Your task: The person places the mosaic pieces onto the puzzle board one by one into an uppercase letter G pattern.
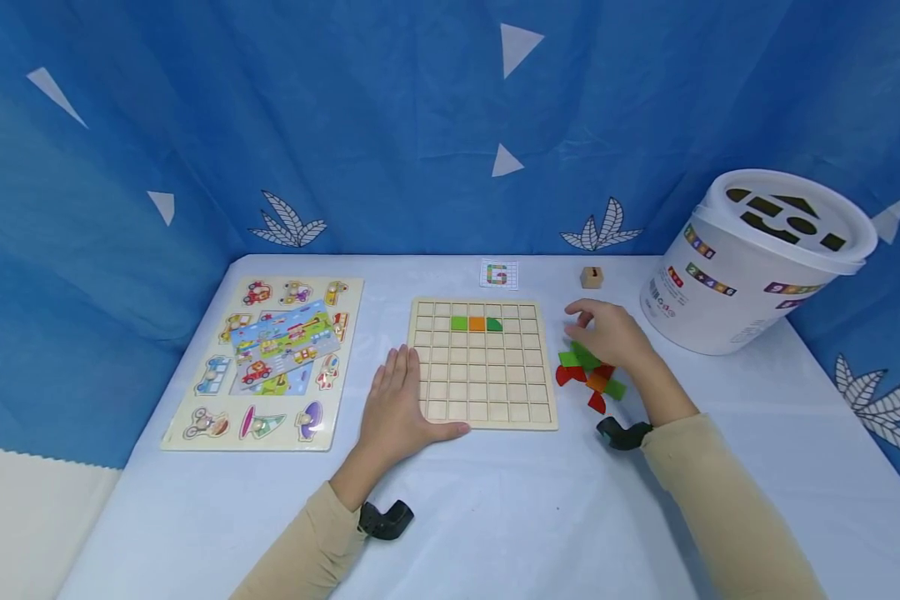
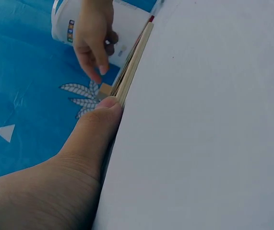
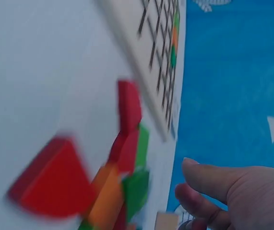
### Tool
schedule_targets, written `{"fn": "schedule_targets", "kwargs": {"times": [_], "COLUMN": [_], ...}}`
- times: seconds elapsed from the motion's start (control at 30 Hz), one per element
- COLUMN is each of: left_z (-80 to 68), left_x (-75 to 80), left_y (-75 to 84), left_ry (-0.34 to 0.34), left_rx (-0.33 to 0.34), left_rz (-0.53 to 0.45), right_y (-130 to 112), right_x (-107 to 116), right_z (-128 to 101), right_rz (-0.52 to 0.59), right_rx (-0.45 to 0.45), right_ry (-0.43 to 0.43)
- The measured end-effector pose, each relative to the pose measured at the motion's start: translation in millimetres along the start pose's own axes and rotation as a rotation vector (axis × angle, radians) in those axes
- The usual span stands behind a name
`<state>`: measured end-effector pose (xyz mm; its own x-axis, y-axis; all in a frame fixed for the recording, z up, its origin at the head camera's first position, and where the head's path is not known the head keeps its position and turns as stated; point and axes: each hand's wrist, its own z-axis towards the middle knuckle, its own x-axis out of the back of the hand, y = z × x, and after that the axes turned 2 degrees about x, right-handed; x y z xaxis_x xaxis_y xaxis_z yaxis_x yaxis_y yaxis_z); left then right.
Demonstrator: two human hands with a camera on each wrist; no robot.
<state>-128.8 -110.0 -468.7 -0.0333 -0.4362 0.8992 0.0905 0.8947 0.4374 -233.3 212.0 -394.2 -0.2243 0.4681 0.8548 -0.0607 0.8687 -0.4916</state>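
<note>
A wooden grid board (image 1: pixel 483 392) lies in the middle of the table, with a green, an orange and a green piece (image 1: pixel 477 323) in its second row. My left hand (image 1: pixel 401 400) lies flat at the board's front left corner, its thumb (image 2: pixel 98 127) against the board's edge (image 2: pixel 134 62). My right hand (image 1: pixel 607 333) hovers over a pile of red, green and orange pieces (image 1: pixel 588 375) just right of the board, fingers (image 3: pixel 223 191) loosely curled and holding nothing that shows. The right wrist view shows those pieces (image 3: pixel 122 182) blurred, beside the board (image 3: pixel 146 43).
A white shape-sorter bucket (image 1: pixel 757 258) stands at the back right. A small wooden cube (image 1: pixel 592 277) and a pattern card (image 1: pixel 498 274) lie behind the board. A vehicle peg puzzle (image 1: pixel 270 358) lies at the left. Blue cloth walls close in the table.
</note>
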Motion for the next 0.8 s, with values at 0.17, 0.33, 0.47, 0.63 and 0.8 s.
{"fn": "schedule_targets", "kwargs": {"times": [0.17, 0.33, 0.47, 0.63, 0.8], "left_z": [0.9, 0.7, 0.8, 0.5, 0.2], "left_x": [-0.8, -0.3, -0.5, -0.5, 1.0], "left_y": [-1.5, -1.4, -1.2, -1.1, -0.5], "left_ry": [-0.006, -0.003, 0.0, 0.006, -0.001], "left_rx": [0.001, -0.005, -0.009, -0.015, -0.014], "left_rz": [0.001, -0.014, -0.017, -0.016, -0.016], "right_y": [26.1, 39.5, 45.3, 49.4, 50.4], "right_x": [6.0, 4.7, 3.0, 2.5, 2.1], "right_z": [-11.8, -16.2, -16.7, -16.8, -17.2], "right_rz": [-0.018, -0.022, -0.029, -0.037, -0.03], "right_rx": [-0.076, -0.111, -0.149, -0.198, -0.196], "right_ry": [0.021, 0.058, 0.071, 0.072, 0.07]}}
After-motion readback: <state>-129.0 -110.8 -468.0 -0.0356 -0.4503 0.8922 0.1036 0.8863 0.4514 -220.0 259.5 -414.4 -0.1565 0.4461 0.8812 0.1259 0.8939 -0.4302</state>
